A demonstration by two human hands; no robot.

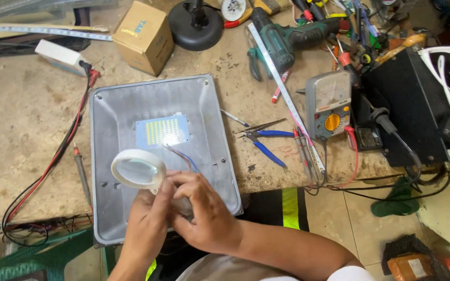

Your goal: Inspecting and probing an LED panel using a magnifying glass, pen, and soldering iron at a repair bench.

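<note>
A roll of white tape (138,168) is held by the left hand (149,221) over the open floodlight housing (131,104) on the desk (22,119). A strip end seems pinched by the right hand (204,213) fingers. The LED panel (161,131) is seated and glowing; its wires (180,156) remain loose, and no cover is fitted.

A repair workshop: worn bench (22,119) strewn with pliers (266,141), cordless drill (287,37), analogue multimeter (329,104), test leads (58,151).
</note>
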